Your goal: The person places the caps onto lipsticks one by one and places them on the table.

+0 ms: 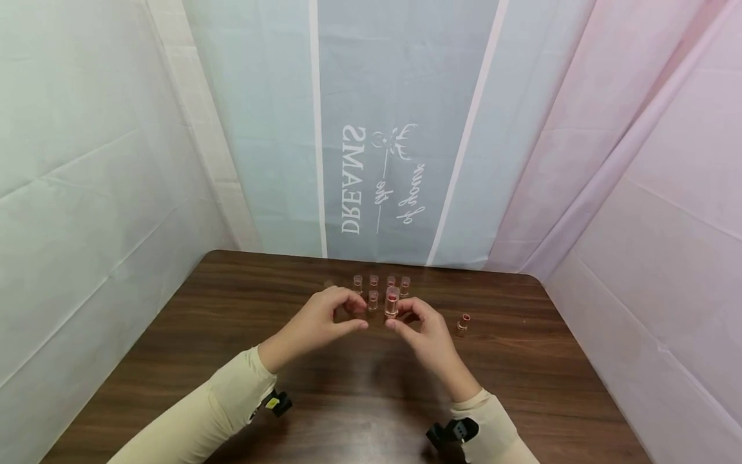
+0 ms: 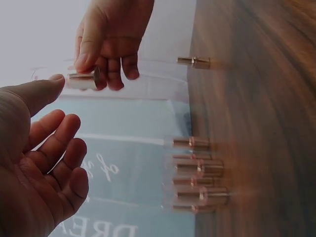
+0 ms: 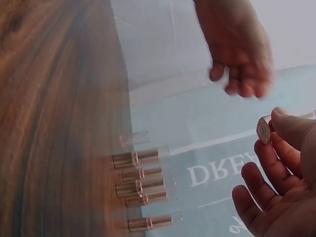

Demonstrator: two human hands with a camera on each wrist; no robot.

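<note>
My right hand (image 1: pixel 426 325) pinches a lipstick (image 1: pixel 391 304) between thumb and fingers, upright above the table. A clear cap covers its red tip, and its flat base (image 3: pixel 264 129) faces the right wrist camera. My left hand (image 1: pixel 324 316) is just left of it, fingers and thumb curved apart with nothing between them. Behind the hands, several capped lipsticks (image 1: pixel 373 283) stand in a row, with another capped lipstick (image 1: pixel 373 300) in front of them. Right of my right hand, an uncapped lipstick (image 1: pixel 464 323) stands with its red tip bare.
A loose clear cap (image 3: pixel 134 138) sits at the left end of the row. The dark wooden table (image 1: pixel 243 309) meets a printed cloth (image 1: pixel 400 77) at its back edge. White cloth walls (image 1: pixel 87 161) rise on both sides.
</note>
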